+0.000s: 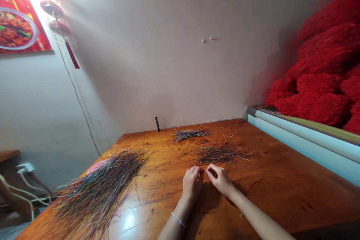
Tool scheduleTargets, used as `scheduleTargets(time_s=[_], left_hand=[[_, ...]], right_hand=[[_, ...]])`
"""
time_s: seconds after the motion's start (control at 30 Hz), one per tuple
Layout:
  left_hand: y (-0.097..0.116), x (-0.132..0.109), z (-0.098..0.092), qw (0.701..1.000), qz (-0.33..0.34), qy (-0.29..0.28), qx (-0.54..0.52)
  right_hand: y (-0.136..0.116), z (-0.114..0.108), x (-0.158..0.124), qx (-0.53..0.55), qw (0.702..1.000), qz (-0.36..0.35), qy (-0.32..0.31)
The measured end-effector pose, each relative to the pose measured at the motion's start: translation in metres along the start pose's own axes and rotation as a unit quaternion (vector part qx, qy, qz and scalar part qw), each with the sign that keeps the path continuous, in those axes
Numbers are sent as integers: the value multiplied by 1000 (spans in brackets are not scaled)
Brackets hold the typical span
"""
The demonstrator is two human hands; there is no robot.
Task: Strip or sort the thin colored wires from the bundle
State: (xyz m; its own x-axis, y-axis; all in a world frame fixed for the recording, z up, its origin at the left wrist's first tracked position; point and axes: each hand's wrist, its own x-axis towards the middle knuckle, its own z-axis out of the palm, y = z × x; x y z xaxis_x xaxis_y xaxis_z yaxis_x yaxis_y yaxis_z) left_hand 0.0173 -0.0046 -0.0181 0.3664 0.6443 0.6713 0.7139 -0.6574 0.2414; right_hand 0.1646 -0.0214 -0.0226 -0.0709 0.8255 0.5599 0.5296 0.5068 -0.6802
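Observation:
My left hand (pixel 192 182), with a beaded bracelet (pixel 178 219) at its wrist, is held over the wooden table with its fingers curled closed. Close beside it, my right hand (pixel 221 180) pinches thumb and forefinger together. The fingertips of both hands nearly meet, and whatever thin thing lies between them is too small to make out. Just beyond the hands is a loose pile of thin coloured wires (pixel 218 154). A smaller bundle of wires (pixel 191 134) lies farther back. On the left spreads a large heap of long multicoloured wires (pixel 104 191).
A black marker-like stick (pixel 157 124) stands upright at the table's (pixel 270 198) back edge. Something pink (pixel 97 166) shows beneath the large heap. Pale blue rolls (pixel 309 142) run along the right side, with red fluffy bundles (pixel 320 93) stacked above. Cables and a plug (pixel 25 167) hang at lower left.

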Motion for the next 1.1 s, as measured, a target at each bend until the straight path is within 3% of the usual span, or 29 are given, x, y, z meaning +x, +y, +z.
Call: scheduleTargets(time_s=[0.83,1.1], left_hand=[[0,0,0,1000,3,0,-2],[0,0,1,1000,-9,-3,-9]], right_hand=[[6,4,-1,-50,998,8,23],[5,2,-1,15,998,18,56]])
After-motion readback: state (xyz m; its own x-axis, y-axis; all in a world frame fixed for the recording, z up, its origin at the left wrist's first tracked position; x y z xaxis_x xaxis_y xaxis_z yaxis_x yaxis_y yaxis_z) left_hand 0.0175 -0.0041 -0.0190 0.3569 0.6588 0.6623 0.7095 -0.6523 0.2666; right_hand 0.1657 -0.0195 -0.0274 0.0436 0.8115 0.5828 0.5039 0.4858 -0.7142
